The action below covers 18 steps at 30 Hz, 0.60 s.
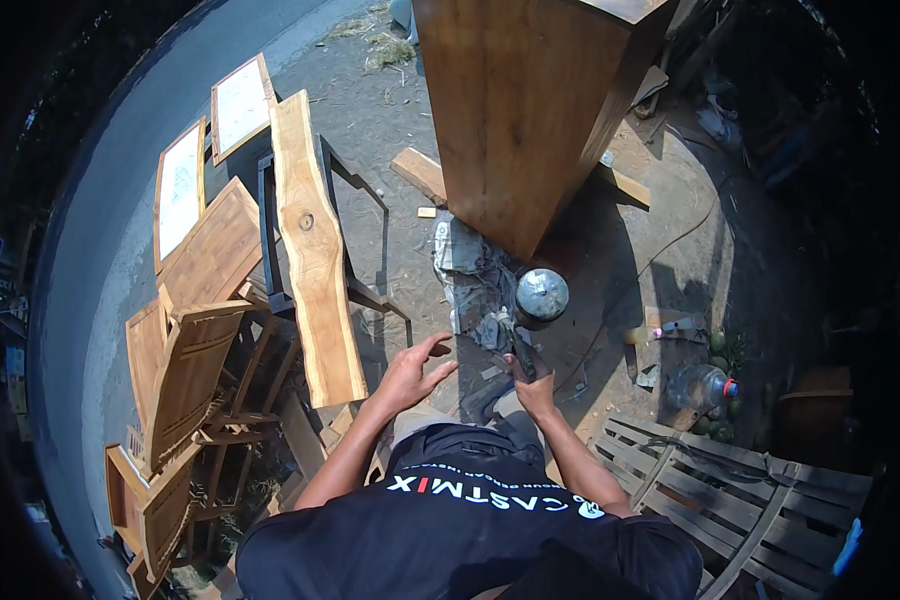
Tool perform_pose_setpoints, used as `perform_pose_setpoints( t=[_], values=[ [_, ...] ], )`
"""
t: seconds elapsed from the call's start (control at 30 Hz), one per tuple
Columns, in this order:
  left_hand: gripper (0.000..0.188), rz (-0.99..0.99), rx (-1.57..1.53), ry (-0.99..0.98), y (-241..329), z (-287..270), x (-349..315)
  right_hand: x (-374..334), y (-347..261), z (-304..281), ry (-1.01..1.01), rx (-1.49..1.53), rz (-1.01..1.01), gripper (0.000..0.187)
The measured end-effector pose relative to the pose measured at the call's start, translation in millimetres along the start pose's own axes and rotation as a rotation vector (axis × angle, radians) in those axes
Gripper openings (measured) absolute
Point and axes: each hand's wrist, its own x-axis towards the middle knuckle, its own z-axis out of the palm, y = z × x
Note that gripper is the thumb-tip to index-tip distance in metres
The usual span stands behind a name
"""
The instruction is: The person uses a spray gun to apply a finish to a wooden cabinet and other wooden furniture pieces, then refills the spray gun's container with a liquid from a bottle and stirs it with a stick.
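Note:
My right hand (532, 388) is wrapped round the dark handle of a spray gun (521, 352). A round, shiny metal cup (542, 294) sits at the gun's far end. My left hand (414, 376) hangs empty to the left, its fingers spread and thumb apart. Ahead of both hands stands a tall, brown wooden cabinet-like piece (515, 120), its lower end just beyond the cup. Crumpled pale cloths (462, 262) lie on the ground between the cabinet and my hands.
Left of me, a live-edge wooden slab (310, 230) rests by a dark metal frame (277, 240). Wooden chairs (195, 375) and framed white panels (180, 195) stand beyond it. At right are a slatted bench (720, 490), a clear plastic bottle (700, 388) and a thin hose (675, 245).

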Motion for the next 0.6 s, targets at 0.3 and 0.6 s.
perform_pose_setpoints(
  t=[0.3,0.6],
  values=[
    [0.099,0.224,-0.301,0.170,127.9,119.7,141.4,36.3,-59.6,-86.2,-0.100,-0.191,-0.410,0.028],
    [0.096,0.280,-0.162,0.208,149.5,162.4,220.5,89.4,-79.2,-211.1,-0.286,-0.401,-0.094,0.105]
  ],
)
